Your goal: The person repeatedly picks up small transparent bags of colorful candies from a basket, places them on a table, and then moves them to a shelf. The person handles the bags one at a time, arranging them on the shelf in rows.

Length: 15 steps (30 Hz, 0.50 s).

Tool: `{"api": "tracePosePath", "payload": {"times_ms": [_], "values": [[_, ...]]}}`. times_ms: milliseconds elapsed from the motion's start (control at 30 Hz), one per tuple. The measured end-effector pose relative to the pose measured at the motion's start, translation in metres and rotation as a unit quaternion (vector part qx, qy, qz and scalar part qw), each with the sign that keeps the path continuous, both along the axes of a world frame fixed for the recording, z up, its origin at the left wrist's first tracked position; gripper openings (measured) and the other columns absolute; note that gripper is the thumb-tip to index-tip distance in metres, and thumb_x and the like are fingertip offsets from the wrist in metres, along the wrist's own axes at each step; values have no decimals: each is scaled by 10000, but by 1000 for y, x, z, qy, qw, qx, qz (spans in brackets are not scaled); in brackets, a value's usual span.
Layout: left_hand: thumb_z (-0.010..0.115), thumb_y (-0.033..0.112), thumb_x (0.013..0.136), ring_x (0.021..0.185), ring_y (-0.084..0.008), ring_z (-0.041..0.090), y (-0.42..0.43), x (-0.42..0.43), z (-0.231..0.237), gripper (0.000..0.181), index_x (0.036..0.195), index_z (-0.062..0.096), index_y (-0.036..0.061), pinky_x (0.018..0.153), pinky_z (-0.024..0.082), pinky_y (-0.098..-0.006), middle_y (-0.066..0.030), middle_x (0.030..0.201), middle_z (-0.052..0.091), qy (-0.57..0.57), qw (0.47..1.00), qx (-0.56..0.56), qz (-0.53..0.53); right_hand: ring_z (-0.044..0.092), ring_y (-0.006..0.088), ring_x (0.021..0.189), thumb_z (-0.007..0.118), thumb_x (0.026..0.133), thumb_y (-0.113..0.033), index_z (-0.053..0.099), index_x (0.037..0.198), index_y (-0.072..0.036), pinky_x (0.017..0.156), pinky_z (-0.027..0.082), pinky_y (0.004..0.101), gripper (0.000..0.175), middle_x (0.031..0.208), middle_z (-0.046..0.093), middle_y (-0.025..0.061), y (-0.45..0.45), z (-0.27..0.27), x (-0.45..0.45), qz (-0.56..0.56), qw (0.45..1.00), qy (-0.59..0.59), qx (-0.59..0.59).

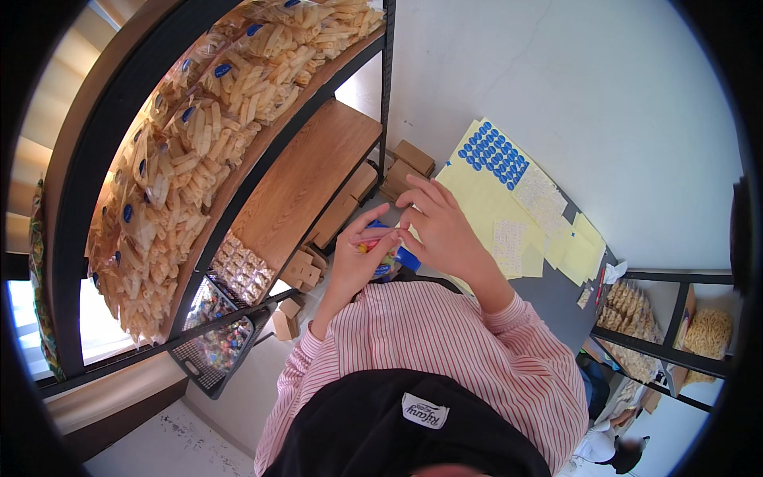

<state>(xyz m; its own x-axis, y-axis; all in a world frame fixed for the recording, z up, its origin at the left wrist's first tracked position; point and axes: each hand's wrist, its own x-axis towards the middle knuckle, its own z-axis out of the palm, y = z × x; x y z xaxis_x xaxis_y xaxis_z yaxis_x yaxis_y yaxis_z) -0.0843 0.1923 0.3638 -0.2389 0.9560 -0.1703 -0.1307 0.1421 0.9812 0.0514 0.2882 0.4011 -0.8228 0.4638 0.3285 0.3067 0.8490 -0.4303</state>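
In front of my chest my left hand [353, 253] holds a small clear plastic bag [390, 261] of colourful pieces. A pinkish strip runs along its top edge, and a blue round label sits low on its front. With thumb and forefinger, my right hand [444, 223] pinches the right end of that top edge; its other fingers are spread. Blue material [409, 260] shows just beside the bag, partly hidden, so I cannot tell what it is. Past my right hand lie yellow backing sheets [471, 197], one bearing rows of blue round stickers [493, 154].
The sheets rest on a dark grey table [545, 298] against a white wall. At left, a black-framed shelf [238, 179] carries many bags of pale tube snacks [220, 113]. Below are a dark crate [208, 375] and cardboard boxes [286, 319]. Another person [602, 444] is at lower right.
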Motion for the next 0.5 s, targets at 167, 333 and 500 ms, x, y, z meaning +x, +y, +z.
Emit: {"api": "tracePosePath", "payload": {"times_ms": [167,333,500], "values": [[545,27,803,755,-94,598,-2,-1,1,414,1194,425,-35,713,460,-207,-84,837,650,-41,998,34,42,528,289,995,628,703,-89,523,871,-24,861,399,394,209,915,575,115,-10,-11,-3,-67,976,97,-183],[535,12,802,745,-101,598,-2,1,1,415,1197,420,-34,719,461,-216,-89,841,645,-39,995,55,72,640,207,718,647,711,-22,510,957,-1,674,497,281,282,753,637,113,-21,-23,-7,-119,906,233,-332],[553,8,792,753,-107,597,-5,3,1,466,1225,382,-24,727,460,-220,-93,838,639,-21,994,29,99,631,153,706,610,725,28,490,1011,16,684,501,256,311,736,632,98,-25,-30,-7,-131,889,271,-346]]}}
